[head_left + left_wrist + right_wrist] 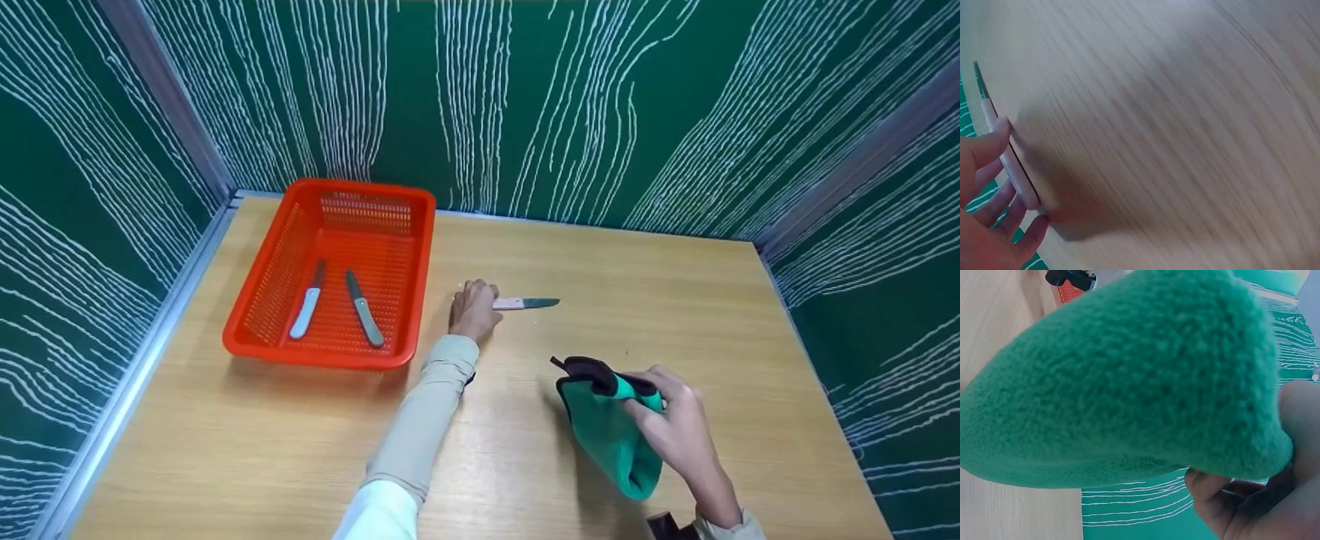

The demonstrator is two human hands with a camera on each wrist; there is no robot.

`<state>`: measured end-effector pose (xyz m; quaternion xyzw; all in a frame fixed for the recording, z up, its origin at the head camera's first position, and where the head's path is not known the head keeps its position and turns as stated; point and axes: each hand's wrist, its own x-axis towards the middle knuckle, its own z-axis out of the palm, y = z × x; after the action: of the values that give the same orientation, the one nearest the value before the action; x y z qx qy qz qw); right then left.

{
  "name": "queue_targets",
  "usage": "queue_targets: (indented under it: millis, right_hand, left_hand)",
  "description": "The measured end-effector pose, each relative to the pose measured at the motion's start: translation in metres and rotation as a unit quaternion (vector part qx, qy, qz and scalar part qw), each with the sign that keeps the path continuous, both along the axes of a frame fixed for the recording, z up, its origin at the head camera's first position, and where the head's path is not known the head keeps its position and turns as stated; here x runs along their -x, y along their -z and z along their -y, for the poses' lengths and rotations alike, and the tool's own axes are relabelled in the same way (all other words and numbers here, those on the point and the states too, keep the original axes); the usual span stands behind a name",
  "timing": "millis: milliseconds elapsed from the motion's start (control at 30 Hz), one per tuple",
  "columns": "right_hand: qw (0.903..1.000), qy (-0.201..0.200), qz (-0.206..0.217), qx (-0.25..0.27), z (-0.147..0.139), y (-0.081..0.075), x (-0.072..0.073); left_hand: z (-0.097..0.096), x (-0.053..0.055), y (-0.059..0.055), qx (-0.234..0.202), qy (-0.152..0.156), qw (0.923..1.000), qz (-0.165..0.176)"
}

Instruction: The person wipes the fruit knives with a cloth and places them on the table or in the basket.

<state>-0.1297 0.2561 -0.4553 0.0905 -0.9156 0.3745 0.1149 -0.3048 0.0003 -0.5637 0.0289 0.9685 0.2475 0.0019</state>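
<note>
My left hand is at mid-table with its thumb and fingers about the pale pinkish handle of a knife; the dark blade points right. In the left wrist view the thumb lies on one side of the knife handle and the fingers on the other. Whether the knife touches the table cannot be told. Nearer the front right, my right hand grips a folded green cloth with black edging by its upper end. The fuzzy green cloth fills much of the right wrist view and hides part of that hand.
A red plastic basket stands left of my left hand. Inside lie a white-handled knife and a grey-green-handled knife. Green walls with white wavy lines border the wooden table at the back and sides.
</note>
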Motion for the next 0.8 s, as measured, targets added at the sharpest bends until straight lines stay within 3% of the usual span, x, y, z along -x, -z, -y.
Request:
queue_targets:
  millis: [267, 600, 800]
  right_hand:
    - [1.0, -0.005, -0.006, 0.004, 0.001, 0.003, -0.002]
    - [0.9997, 0.007, -0.021, -0.004, -0.003, 0.004, -0.004]
    - [1.0, 0.002, -0.002, 0.001, -0.002, 0.008, -0.005]
  left_hand:
    - [0.004, -0.002, -0.007, -0.074, -0.031, 0.9958, 0.044]
    - [0.002, 0.0, -0.024, -0.075, -0.001, 0.995, 0.067]
    - [0.004, -0.002, -0.025, -0.05, 0.015, 0.9961, 0.071]
